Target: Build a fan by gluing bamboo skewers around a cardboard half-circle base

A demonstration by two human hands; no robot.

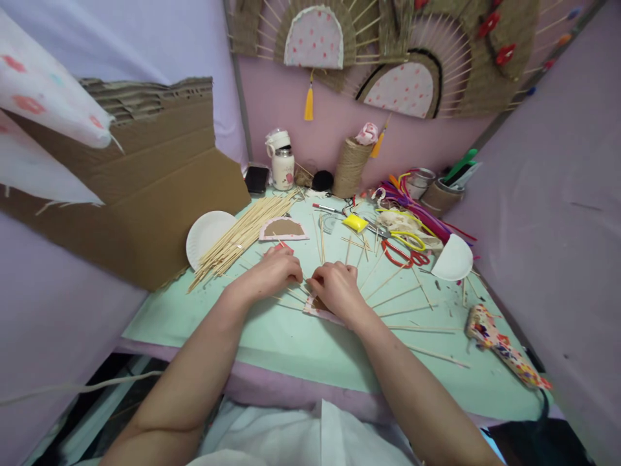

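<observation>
A cardboard half circle with a pink patterned border [315, 308] lies near the table's front, partly hidden under my right hand [336, 286]. Thin wooden sticks [400, 299] fan out around it on both sides. My left hand [280, 266] is closed just left of it, its fingers around a thin stick that shows above the knuckles. The right fingers are pinched together at the half circle's upper edge, close to the left fingertips; what they grip is hidden. Behind the left hand lies another bordered half circle [284, 229].
A bundle of sticks [247, 233] overlaps a white paper plate [206, 232] at left. Red-handled scissors [405, 254], a yellow packet [356, 223] and a cut plate [453, 257] lie at right. A glue gun [504, 346] rests near the right edge. Behind stand a bottle [282, 167] and twine roll [351, 167].
</observation>
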